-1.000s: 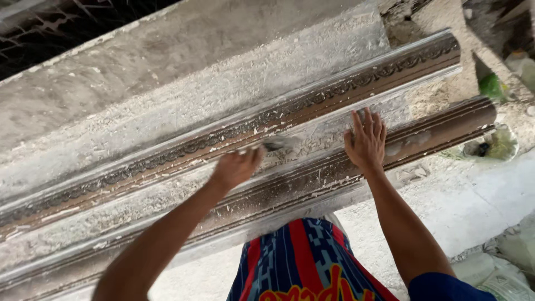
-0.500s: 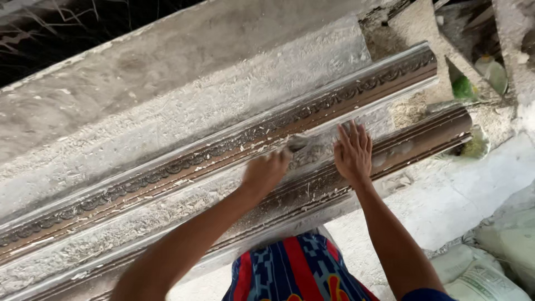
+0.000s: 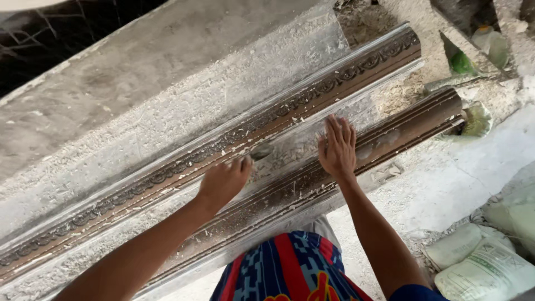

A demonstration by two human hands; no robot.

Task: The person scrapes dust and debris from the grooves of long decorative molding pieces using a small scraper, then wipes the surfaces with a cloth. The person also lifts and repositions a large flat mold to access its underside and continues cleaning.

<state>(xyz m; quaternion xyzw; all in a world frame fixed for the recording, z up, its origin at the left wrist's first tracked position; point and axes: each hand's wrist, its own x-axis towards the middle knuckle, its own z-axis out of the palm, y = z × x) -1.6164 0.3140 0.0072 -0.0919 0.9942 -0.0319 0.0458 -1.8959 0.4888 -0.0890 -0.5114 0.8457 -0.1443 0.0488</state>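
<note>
While the left hand [image 3: 224, 181] closes around a small greyish tool [image 3: 261, 150], seemingly a scraper or pad whose exact kind is too blurred to tell, its tip rests in the pale channel between two long carved mouldings. The upper moulding [image 3: 312, 95], dark brown with a scrolled relief pattern, runs diagonally from lower left to upper right; the lower moulding [image 3: 407, 125], ribbed and brown, lies parallel and nearer the body. Both rest on a rough, dusty slab [image 3: 167, 111] strewn with pale shavings and chips. The right hand [image 3: 337, 147] lies flat, fingers spread wide and holding nothing, pressed on the channel just beside the lower moulding, apparently steadying the piece.

Judging from the loose flakes around the tool, the step in hand looks like scraping or rubbing down the band between the two ornamented strips, somewhere in the middle of its length. A following stroke would call for keeping the tool flat in the channel, clear of the carved relief above, with the open palm holding firm pressure so the long piece does not shift. Pale sacks [image 3: 485, 267] lie on the ground at lower right.
</note>
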